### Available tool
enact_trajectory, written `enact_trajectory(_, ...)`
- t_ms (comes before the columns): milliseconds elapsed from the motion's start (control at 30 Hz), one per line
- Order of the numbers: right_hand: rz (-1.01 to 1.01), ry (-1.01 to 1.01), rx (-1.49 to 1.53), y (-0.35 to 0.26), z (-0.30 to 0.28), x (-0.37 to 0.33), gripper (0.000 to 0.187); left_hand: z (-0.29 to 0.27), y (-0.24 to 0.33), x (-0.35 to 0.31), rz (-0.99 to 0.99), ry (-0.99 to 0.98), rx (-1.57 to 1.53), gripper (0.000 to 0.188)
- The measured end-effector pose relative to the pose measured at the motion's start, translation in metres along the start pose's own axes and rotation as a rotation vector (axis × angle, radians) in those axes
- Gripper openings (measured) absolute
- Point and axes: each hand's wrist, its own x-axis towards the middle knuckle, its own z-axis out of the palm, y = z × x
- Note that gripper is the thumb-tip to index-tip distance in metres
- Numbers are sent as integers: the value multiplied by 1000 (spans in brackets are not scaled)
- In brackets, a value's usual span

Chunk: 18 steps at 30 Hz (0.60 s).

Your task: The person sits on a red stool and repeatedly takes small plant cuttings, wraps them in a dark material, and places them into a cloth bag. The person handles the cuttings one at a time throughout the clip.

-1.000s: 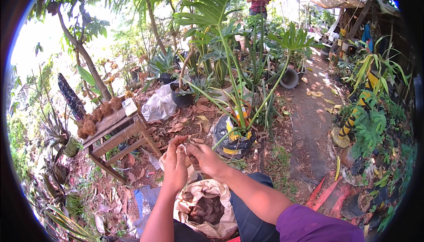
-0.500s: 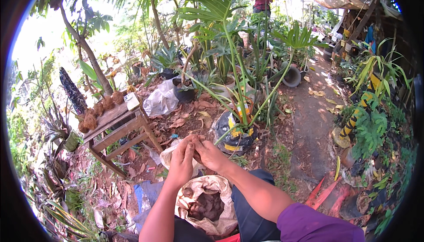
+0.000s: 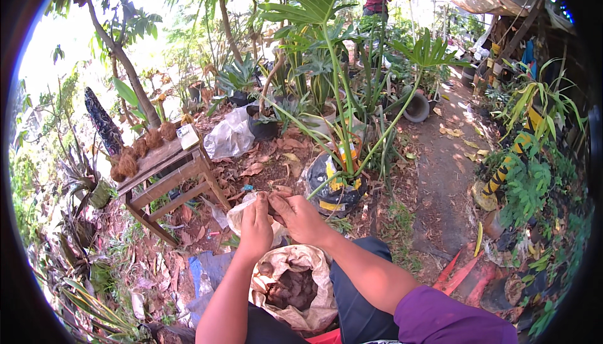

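An open sack [image 3: 323, 281] sits near, a wooden surface [image 3: 155, 160] left. Our bent hands [image 3: 256, 228] hide some pale bag [image 3: 235, 218]; we can't tell their grip. They've come apart a little.

I can see a cream-coloured sack [image 3: 324, 289] standing mouth-up between the person's legs [image 3: 360, 290], its crumpled rim opened out wide. Dark brown, clumpy stuff [image 3: 292, 290] lies inside, below the rim. Just beyond it sits a whitish bag [image 3: 235, 219], partly hidden; its contents I can't make out.
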Motion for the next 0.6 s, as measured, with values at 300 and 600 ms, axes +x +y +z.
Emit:
enact_trajectory(300,190,33,-142,22,6,6,79,2,-2,6,-197,-84,-323,53)
enact_trajectory(600,268,124,-446,5,-5,12,84,-20,-6,16,156,51,621,31)
